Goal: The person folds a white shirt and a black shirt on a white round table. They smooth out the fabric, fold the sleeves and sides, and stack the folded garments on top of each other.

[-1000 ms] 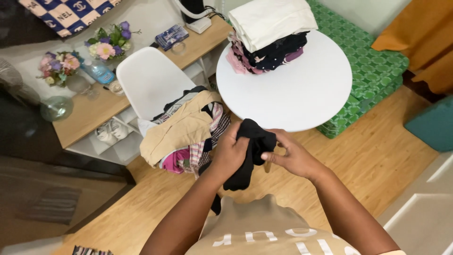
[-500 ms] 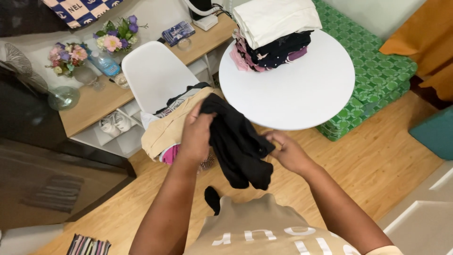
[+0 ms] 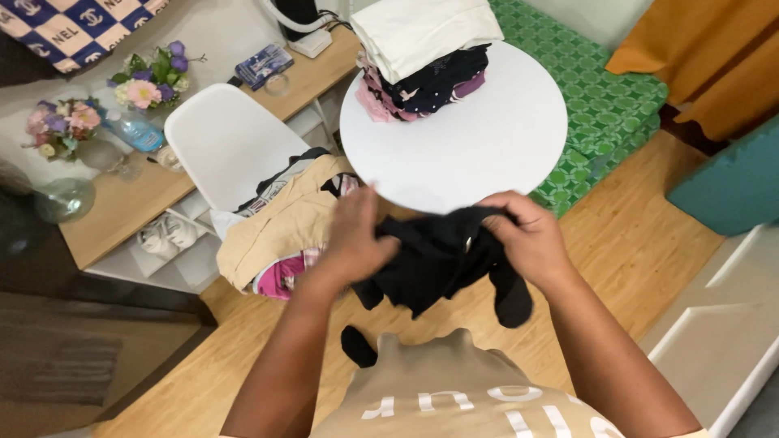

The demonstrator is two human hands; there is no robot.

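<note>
Both hands, left hand [image 3: 355, 239] and right hand [image 3: 523, 235], grip a black garment [image 3: 434, 264] (stretched left-right).

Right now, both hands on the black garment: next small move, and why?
Probably pull the hands apart to spread the black garment. It hangs bunched between the left hand and right hand, just short of the white table, whose near half is bare beside the folded stack.

We see both forearms bare, reaching forward from the chest and converging. Left hand [image 3: 355, 239]: back toward the camera, fingers curled closed in a grip. Right hand [image 3: 526, 235]: knuckles up, fingers bent and clamped shut. Hands level, near one another, not touching.
</note>
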